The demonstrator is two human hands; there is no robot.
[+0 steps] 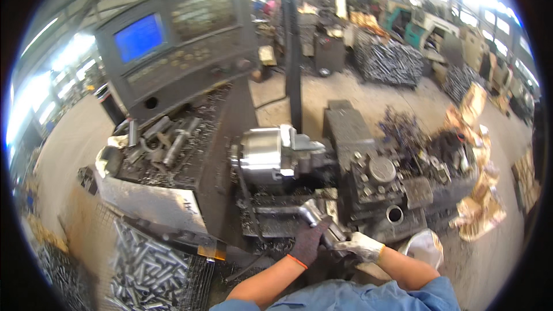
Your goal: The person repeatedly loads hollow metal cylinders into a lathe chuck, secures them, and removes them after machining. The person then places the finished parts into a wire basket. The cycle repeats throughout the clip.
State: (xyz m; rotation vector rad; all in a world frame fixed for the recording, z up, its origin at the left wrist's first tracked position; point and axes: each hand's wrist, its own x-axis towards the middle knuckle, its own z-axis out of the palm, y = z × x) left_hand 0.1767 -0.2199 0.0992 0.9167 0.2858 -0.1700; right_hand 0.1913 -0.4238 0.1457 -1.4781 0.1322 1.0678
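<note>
In front of the lathe, a shiny metal cylindrical part [311,213] slants between my hands. My left hand [309,245], in a dark grey glove with an orange cuff, is closed around its middle. A white glove covers my right hand [363,246], whose fingers close on the part's lower right end. Behind them is the lathe's bright chuck [261,152], with jaws on its right side. The tool post [377,173] stands to the right of the chuck. My fingers hide some of the part.
A control panel [173,57] with a blue screen rises at the upper left. Metal pieces and tools [167,141] lie on the machine's left top. Many short metal rods [147,270] fill a mesh container below. A white bucket [425,247] and brown paper [484,207] are at right.
</note>
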